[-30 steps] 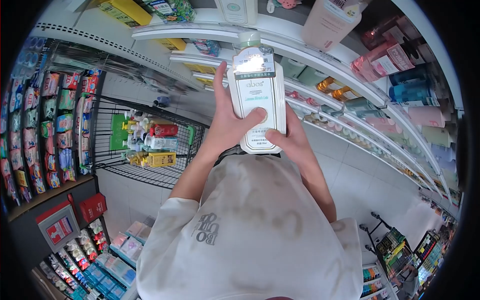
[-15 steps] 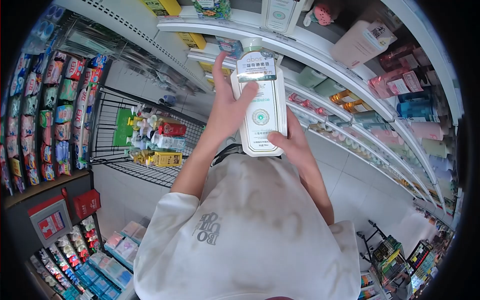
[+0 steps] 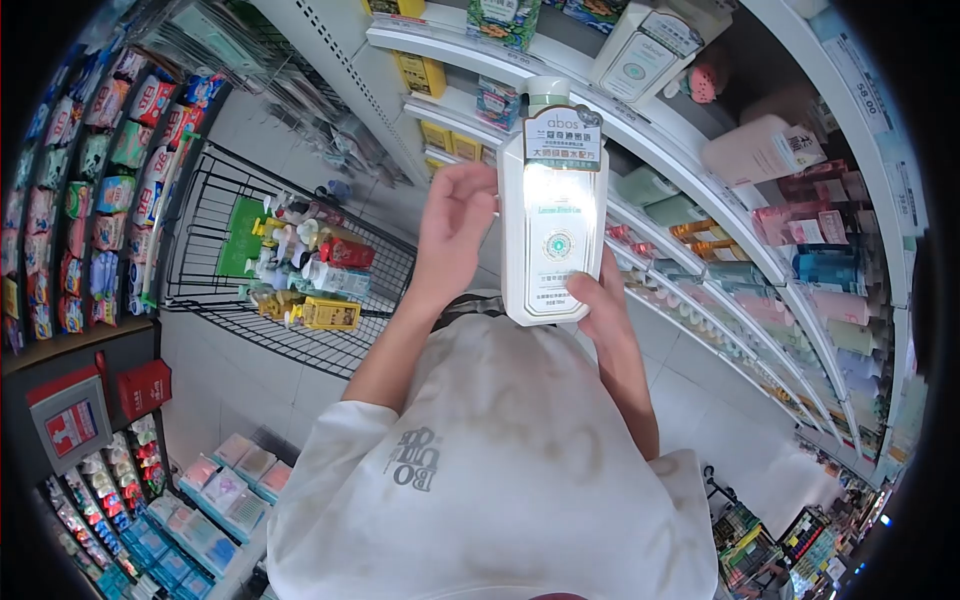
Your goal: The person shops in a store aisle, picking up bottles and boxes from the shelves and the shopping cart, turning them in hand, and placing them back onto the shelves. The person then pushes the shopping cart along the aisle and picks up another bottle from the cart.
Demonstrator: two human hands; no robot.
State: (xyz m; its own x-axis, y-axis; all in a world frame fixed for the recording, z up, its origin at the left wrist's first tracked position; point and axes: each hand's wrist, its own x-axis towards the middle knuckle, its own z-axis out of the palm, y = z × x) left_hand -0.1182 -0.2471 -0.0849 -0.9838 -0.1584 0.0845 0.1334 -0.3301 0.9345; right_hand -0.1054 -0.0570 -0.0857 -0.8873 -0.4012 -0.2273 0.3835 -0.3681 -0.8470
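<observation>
Bottle point(image 3: 553, 235): held, outside cart point(image 3: 330, 345)
Right hand point(image 3: 602, 303): pinching bottle's base
Left hand point(image 3: 448, 240): half-spread beside bottle
Cart: left of bottle, partly filled

Both arms reach out before the person's torso point(image 3: 530, 440), the left forearm point(image 3: 395, 345) and right forearm point(image 3: 630, 385) angling inward. The left hand point(image 3: 455, 225) is slightly farther forward, its fingers loosely bent. The right hand point(image 3: 606, 300) grips, thumb point(image 3: 583, 287) laid across the front; its other fingers are mostly hidden from me.
</observation>
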